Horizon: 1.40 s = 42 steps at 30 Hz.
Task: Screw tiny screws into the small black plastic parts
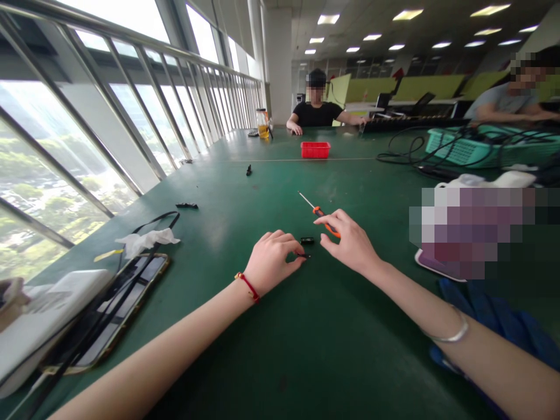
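Note:
My left hand (273,261), with a red cord at the wrist, rests on the green table (280,350) and pinches a tiny black part (305,255) at its fingertips. A small black piece (307,240) lies just beyond it. My right hand (350,242) hovers over the orange handle of a small screwdriver (318,213), fingers curled and touching it. The screwdriver's thin shaft points away to the upper left.
A phone (109,315) with a black cord and a crumpled tissue (149,239) lie at the left. Small black parts (187,205) are scattered further out. A red tray (315,150), a jar (262,123), a teal basket (472,149) with cables and two seated people are beyond.

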### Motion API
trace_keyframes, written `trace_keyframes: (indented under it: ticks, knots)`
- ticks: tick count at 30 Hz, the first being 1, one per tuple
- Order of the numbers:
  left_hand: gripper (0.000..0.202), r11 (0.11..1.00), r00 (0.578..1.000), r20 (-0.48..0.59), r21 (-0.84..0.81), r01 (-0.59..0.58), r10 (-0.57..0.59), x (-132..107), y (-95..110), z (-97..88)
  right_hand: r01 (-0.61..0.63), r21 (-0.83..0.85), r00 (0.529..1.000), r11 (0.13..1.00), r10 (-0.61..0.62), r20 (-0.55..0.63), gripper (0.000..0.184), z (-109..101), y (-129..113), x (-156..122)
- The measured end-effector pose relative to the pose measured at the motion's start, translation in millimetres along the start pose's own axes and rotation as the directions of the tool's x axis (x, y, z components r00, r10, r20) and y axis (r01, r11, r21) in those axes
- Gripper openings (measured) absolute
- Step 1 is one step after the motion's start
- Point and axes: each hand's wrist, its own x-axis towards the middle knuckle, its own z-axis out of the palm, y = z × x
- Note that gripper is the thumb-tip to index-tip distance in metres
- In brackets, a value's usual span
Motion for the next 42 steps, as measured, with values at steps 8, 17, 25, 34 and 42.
trace_keyframes:
  ticks: [8,17,25,34,42]
  knots:
    - [0.010,0.968,0.989,0.041,-0.204,0.145,-0.140,-11,6,12.4,-0.018,-0.361,0.987,0.932,0.074,0.144,0.030,-4,-5,-24]
    - [0.017,0.963,0.992,0.008,-0.239,0.125,-0.127,-18,-1,11.4,0.051,-0.425,0.997,0.904,-0.021,0.076,0.023,-3,-9,-40]
    - [0.014,0.983,0.994,0.000,-0.149,0.107,-0.108,-17,-1,13.5,0.216,-0.213,0.976,0.953,-0.214,0.034,0.017,-2,-17,-35]
    - [0.026,0.994,0.993,-0.015,-0.009,-0.113,0.113,-16,-5,13.8,0.287,-0.140,0.958,0.948,-0.283,0.044,0.008,-3,-11,-33]
    - [0.018,0.950,0.923,-0.258,0.205,-0.237,0.285,-17,0,10.0,0.165,-0.029,0.985,0.986,-0.166,-0.038,0.013,-5,-14,-37]
